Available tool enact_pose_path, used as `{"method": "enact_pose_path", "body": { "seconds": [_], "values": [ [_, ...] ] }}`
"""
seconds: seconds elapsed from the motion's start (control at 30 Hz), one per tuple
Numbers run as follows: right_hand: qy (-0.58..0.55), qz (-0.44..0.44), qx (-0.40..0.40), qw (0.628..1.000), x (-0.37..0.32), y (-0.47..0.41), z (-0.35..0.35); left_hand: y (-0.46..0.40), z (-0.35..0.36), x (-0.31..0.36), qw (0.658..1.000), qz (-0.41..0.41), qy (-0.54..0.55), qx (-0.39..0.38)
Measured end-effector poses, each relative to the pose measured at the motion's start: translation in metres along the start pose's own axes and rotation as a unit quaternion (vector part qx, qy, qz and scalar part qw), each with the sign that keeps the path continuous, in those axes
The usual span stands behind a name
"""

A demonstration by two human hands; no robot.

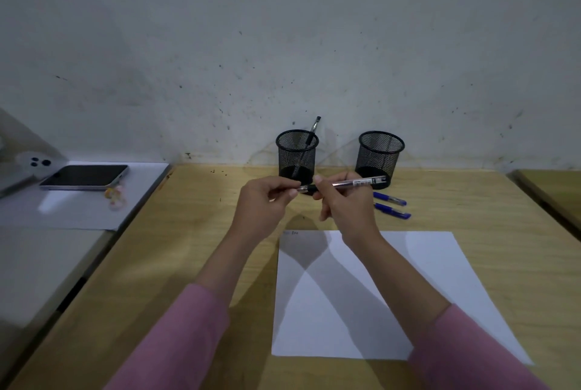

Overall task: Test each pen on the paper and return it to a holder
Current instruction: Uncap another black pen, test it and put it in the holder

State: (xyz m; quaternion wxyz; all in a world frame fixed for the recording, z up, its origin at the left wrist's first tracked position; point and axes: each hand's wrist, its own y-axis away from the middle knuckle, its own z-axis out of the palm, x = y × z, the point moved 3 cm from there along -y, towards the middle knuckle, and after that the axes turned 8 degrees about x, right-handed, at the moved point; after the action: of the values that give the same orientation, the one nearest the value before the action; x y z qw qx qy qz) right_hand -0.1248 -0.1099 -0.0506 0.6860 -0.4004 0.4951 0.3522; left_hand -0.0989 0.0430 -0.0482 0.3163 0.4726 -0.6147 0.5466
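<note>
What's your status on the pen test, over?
Both hands up: right hand grips clear pen, left hand pinches its tip end. Paper nearly bare. Two blue pens on desk. Nothing in the way.

1. We note the right hand (344,201) gripping a clear pen (349,184), held level; the left hand (265,201) pinches its tip end.
2. Left holder (297,154) contains one pen (306,146).
3. Two blue pens (391,205) lie beside the right holder (380,155), above the paper (361,295).
</note>
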Motion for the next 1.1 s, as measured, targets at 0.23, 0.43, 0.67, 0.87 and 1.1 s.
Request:
{"method": "enact_pose_path", "body": {
  "seconds": [0.23,0.43,0.67,0.87,1.1],
  "values": [
    [-0.055,-0.018,-0.053,0.997,-0.017,0.004,0.006,0.006,-0.006,0.019,0.999,0.035,0.025,0.026],
    [-0.046,0.072,-0.058,0.995,-0.018,0.011,0.012,0.009,-0.012,0.021,0.998,0.048,0.006,0.026],
    [0.275,-0.137,-0.031,0.951,-0.053,-0.002,0.012,-0.020,-0.035,0.020,0.991,0.053,-0.061,0.110],
    [0.475,-0.431,-0.118,0.758,-0.058,-0.038,0.028,-0.030,-0.025,0.036,0.984,0.134,-0.095,0.063],
    [0.355,-0.390,-0.089,0.845,-0.086,-0.088,0.028,-0.060,-0.019,0.030,0.974,0.156,-0.098,0.130]
  ]
}}
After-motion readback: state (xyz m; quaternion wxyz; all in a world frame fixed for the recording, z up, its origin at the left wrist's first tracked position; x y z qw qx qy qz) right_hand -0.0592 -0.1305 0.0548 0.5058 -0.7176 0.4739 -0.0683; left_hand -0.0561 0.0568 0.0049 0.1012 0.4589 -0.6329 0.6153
